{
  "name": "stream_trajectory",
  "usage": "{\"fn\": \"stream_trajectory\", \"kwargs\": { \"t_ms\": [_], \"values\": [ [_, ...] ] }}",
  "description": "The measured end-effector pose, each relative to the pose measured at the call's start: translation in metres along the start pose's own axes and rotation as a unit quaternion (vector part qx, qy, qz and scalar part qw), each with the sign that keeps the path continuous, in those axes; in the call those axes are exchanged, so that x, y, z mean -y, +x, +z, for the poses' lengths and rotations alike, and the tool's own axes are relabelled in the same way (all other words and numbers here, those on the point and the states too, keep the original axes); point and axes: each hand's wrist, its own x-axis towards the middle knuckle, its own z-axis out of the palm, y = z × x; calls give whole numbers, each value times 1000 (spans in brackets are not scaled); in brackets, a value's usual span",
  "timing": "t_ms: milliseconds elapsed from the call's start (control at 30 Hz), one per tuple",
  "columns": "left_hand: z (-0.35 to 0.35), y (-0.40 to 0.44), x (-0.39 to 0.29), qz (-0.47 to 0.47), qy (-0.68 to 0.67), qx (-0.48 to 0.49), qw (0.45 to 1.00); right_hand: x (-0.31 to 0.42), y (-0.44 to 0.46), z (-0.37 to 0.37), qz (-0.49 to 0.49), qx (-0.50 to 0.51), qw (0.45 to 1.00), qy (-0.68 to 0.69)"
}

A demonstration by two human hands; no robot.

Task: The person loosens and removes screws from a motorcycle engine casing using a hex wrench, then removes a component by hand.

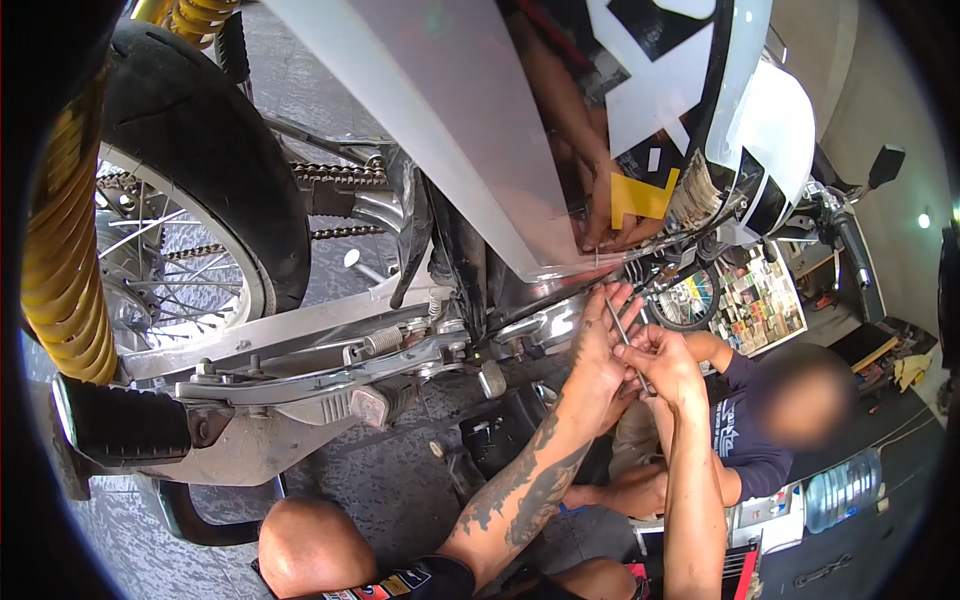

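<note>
My left hand (602, 335), on the tattooed arm, is raised palm up with its fingers stretched out just below the lower edge of the motorcycle's glossy side panel (440, 110). A thin metal rod-like tool (616, 322) crosses in front of its fingers; its exact kind is unclear. My right hand (665, 365) pinches this tool between thumb and fingers, close beside my left hand. Part of the tool is hidden by the right fingers. The panel mirrors a hand near its yellow decal (645, 195).
A co-worker in a dark shirt (745, 425) crouches close on the right. Left are the rear wheel (200, 170), chain (340, 174) and footrest (120, 425). A black tray (500, 435) lies on the floor below my hands. A water bottle (845, 490) stands right.
</note>
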Motion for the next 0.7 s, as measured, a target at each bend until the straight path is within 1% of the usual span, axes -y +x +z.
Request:
{"fn": "stream_trajectory", "kwargs": {
  "t_ms": [67, 133, 167, 233, 267, 333, 367, 433, 500, 567, 600, 633, 700],
  "values": [
    [1, 0, 2, 8, -1, -14, 1000, 1, -2, 1, 1, 20, 1000, -13],
    [-3, 5, 4, 36, 60, -19, 997, 2, -4, 5, -23, 21, 999, -22],
    [-5, 8, 5, 38, 61, -18, 997, 1, -3, 6, -25, 22, 999, -22],
    [-3, 7, 4, 65, 77, -16, 995, -3, 0, 9, -84, 3, 996, -29],
    [-3, 6, 4, 63, 79, -15, 995, -4, 2, 9, -84, 1, 996, -28],
    [-2, 1, 3, 99, 121, 10, 988, -1, 3, 8, -77, -15, 996, -52],
    [0, -3, 2, 109, 145, 9, 983, 4, 2, 9, -36, -33, 998, -48],
    [2, -19, 7, 125, 158, 12, 980, -2, 9, 5, -60, -76, 984, -151],
    [-6, -18, 12, 130, 153, 5, 980, 3, 7, 6, -26, -91, 984, -149],
    [-14, -11, 16, 157, 166, -3, 974, -14, 14, 6, -67, -77, 988, -119],
    [-14, -13, 12, 136, 191, 2, 972, -19, 14, 6, -63, -48, 991, -105],
    [-12, -15, 8, 125, 221, 18, 967, -16, 9, 6, -54, -51, 992, -106],
    [-12, -16, 6, 125, 215, 51, 967, -5, -3, 6, -10, 9, 1000, 27]
  ]
}}
